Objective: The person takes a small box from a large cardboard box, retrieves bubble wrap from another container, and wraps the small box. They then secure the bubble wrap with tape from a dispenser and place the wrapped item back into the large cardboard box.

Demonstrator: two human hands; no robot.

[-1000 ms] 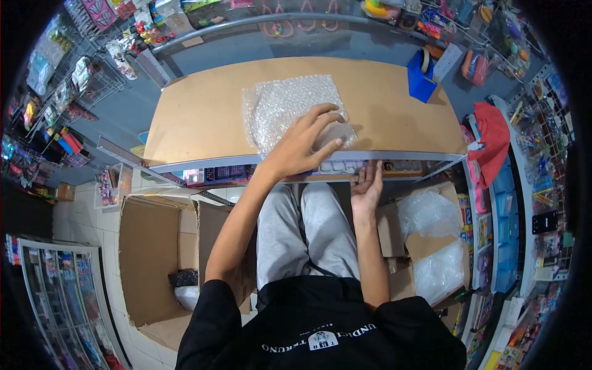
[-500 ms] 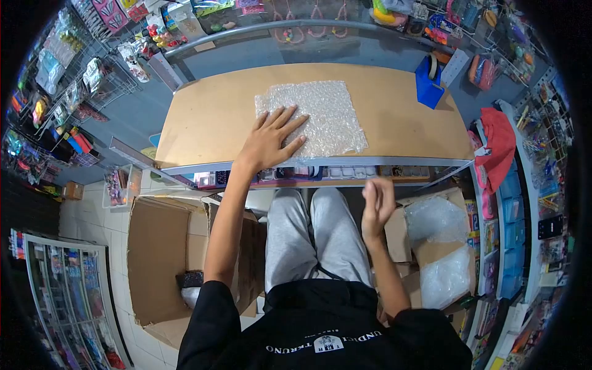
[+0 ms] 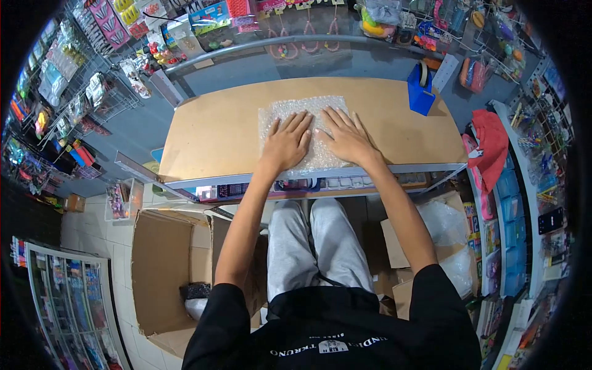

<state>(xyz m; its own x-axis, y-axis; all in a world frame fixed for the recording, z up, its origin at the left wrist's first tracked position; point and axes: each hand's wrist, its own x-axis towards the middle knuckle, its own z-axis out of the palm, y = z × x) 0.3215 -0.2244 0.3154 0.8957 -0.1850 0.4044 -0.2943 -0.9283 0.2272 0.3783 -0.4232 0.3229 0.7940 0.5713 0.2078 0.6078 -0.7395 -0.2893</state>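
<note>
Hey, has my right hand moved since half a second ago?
Yes. Against the front edge of the table, your right hand has gone forward: it was on your side of that edge, and now lies on the bubble wrap.

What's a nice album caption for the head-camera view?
Left hand and right hand spread over bubble wrap on a tan table, a blue tape dispenser to the right.

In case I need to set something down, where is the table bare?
The tabletop is bare left of the bubble wrap and between wrap and blue tape dispenser. The middle is crowded: left hand and right hand on the wrap.
</note>
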